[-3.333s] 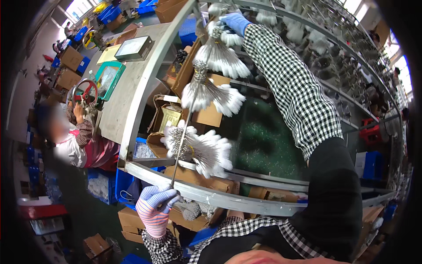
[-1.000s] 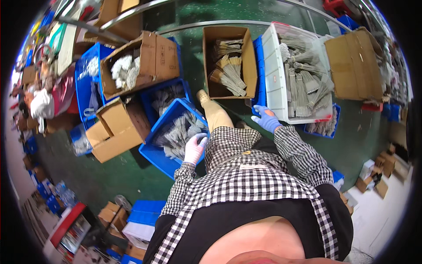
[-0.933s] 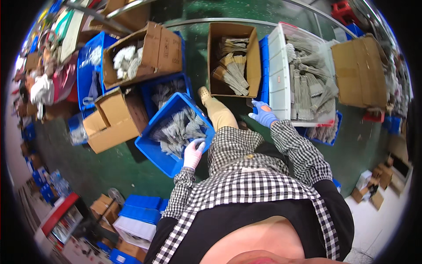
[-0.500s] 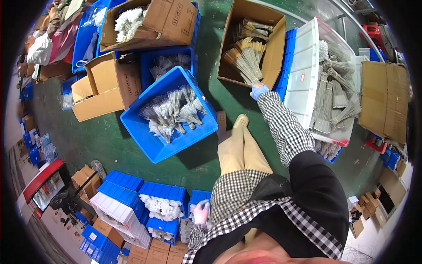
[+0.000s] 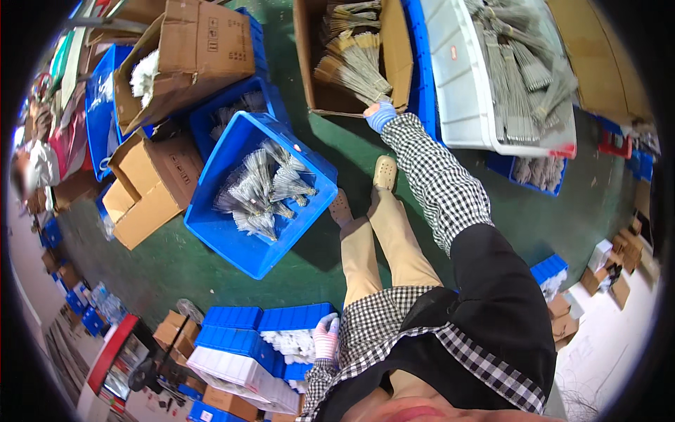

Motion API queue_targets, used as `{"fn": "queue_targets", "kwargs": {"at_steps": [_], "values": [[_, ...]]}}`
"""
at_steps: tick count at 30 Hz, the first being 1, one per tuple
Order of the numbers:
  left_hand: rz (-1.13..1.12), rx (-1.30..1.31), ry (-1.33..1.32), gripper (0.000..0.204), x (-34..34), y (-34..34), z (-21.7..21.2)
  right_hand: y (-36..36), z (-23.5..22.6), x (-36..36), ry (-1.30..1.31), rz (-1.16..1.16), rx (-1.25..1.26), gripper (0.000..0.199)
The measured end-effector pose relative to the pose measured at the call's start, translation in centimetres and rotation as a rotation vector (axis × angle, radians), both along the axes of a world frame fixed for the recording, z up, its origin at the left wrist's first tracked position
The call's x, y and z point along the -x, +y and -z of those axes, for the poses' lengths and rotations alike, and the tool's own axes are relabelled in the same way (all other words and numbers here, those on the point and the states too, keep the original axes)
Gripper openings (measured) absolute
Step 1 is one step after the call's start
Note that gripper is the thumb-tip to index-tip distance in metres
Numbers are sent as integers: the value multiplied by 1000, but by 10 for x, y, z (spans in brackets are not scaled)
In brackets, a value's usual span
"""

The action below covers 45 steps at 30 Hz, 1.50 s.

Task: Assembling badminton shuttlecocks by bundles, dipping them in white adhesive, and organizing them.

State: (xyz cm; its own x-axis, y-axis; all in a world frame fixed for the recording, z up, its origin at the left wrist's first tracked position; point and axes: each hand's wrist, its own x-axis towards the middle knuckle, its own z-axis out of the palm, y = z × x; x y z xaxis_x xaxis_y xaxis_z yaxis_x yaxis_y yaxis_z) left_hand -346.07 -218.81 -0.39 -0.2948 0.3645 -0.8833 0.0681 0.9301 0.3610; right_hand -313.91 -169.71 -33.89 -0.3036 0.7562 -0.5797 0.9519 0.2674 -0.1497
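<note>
My right hand (image 5: pixel 380 113), in a blue glove, reaches into an open cardboard box (image 5: pixel 401 49) and grips a tan brush-like bundle (image 5: pixel 349 72) at the box's near edge. My left hand (image 5: pixel 326 336), in a pale pink glove, hangs by my hip next to small blue bins (image 5: pixel 247 341) of white parts; its fingers are curled and it holds nothing that I can see. A tilted blue crate (image 5: pixel 252 246) of silvery feathered bundles (image 5: pixel 260 190) stands left of my feet.
A white tub (image 5: pixel 460 98) of grey bundles lies right of the cardboard box. More cardboard boxes (image 5: pixel 151 190) and blue crates (image 5: pixel 98 105) crowd the left side. A person (image 5: pixel 39 165) sits at the far left. Green floor (image 5: pixel 583 211) shows at right.
Earlier I was standing at a rack with a feathered rod. Since then I bent over the floor boxes; my right hand reached into the cardboard box and my left hand dropped to my hip.
</note>
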Motion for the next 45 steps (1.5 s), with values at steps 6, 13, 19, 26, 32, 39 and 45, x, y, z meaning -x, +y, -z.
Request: {"fn": "queue_targets", "kwargs": {"at_steps": [6,13,19,26,32,39,45], "values": [[434,-63,-1,22,29,78,15,-102,20,3,115,101,-129,24],[606,-164,-11,22,42,151,13,-239,11,8,54,-116,-251,17],[956,-382,185,35,38,191,58,-308,2,31,82,-126,-178,13],[879,-360,365,82,4,266,175,-349,-18,30,120,-94,-202,9],[918,-393,634,54,7,321,217,-336,-36,40,66,-106,-96,14],[928,-329,597,51,-21,330,214,-405,-29,-58,68,-261,-88,20],[900,-448,551,56,22,335,202,-420,-24,-177,114,-425,-65,14]]}}
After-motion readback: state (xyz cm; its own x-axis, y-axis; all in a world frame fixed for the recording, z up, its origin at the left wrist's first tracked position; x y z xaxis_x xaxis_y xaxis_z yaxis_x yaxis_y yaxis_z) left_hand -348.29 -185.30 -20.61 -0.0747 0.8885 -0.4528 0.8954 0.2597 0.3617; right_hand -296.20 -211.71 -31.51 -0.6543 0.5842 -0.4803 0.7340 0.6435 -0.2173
